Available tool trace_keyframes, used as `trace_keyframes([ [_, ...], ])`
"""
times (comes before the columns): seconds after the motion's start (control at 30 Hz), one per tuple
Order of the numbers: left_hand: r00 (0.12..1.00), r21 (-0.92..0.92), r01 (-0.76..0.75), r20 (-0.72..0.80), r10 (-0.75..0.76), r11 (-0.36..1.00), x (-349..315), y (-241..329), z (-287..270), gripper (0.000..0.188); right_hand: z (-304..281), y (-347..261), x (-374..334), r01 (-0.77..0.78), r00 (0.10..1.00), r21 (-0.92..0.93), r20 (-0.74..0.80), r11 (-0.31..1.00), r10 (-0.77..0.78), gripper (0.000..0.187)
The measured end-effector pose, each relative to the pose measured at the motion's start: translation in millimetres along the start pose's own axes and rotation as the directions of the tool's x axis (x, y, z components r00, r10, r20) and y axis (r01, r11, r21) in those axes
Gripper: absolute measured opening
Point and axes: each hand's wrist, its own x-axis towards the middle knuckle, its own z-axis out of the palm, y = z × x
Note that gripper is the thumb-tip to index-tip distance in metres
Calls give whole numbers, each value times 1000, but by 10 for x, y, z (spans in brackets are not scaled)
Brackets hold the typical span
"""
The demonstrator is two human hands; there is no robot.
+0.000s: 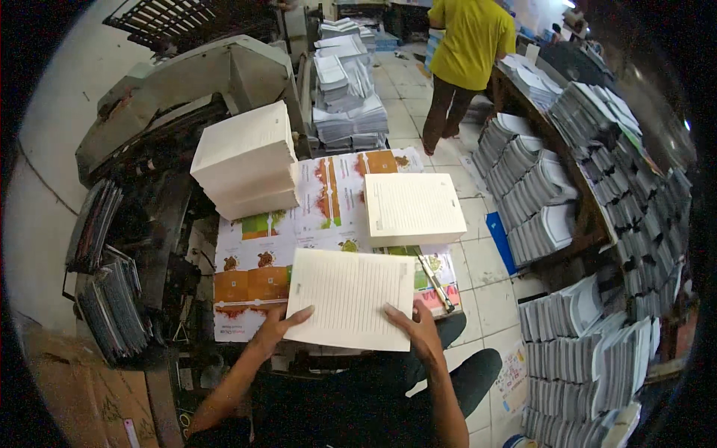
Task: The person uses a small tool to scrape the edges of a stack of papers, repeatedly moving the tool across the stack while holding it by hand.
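Observation:
Between my hands is a stack of cream lined paper sheets point(351, 295), at the near edge of a table covered with printed sheets point(254, 287). My left hand point(280, 326) grips its left edge, thumb lying on top. At the right edge, my right hand point(416, 327) holds it the same way, fingers tucked below. Just beyond, to the right, a lower stack of lined paper point(414, 207) rests on the table. Farther left stands a tall stack of cream paper point(246, 160). A utility knife point(441, 287) lies right of the held sheets.
A grey machine point(202, 82) stands at the left. Bundles of folded paper point(523, 187) fill the right side, with more piles point(347, 89) at the back. A person in a yellow shirt point(474, 45) stands in the tiled aisle. A blue folder-like sheet point(500, 243) is near the bundles.

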Motion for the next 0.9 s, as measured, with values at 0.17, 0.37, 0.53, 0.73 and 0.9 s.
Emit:
trace_keyframes([
  [0.17, 994, -614, 98, 25, -105, 783, -244, -514, 135, 85, 124, 376, 24, -191, 974, 145, -95, 971, 205, 93],
  [0.37, 993, -932, 32, -12, -119, 362, -546, -885, 743, 97, 332, 404, -160, -214, 974, 201, -34, 956, 226, 89],
  [0.53, 959, -606, 7, -221, -177, 796, -324, -195, 849, 83, 172, 660, -290, -184, 983, 168, 6, 969, 186, 76],
  [0.73, 911, -720, -314, -411, -16, 619, -200, 564, 259, 56, 169, 370, -638, -49, 982, 354, 189, 934, -20, 42],
  [0.9, 698, -527, -705, -635, 331, 475, 603, 1803, -376, 53, 117, 640, -632, -155, 967, 195, 233, 968, 107, 35],
])
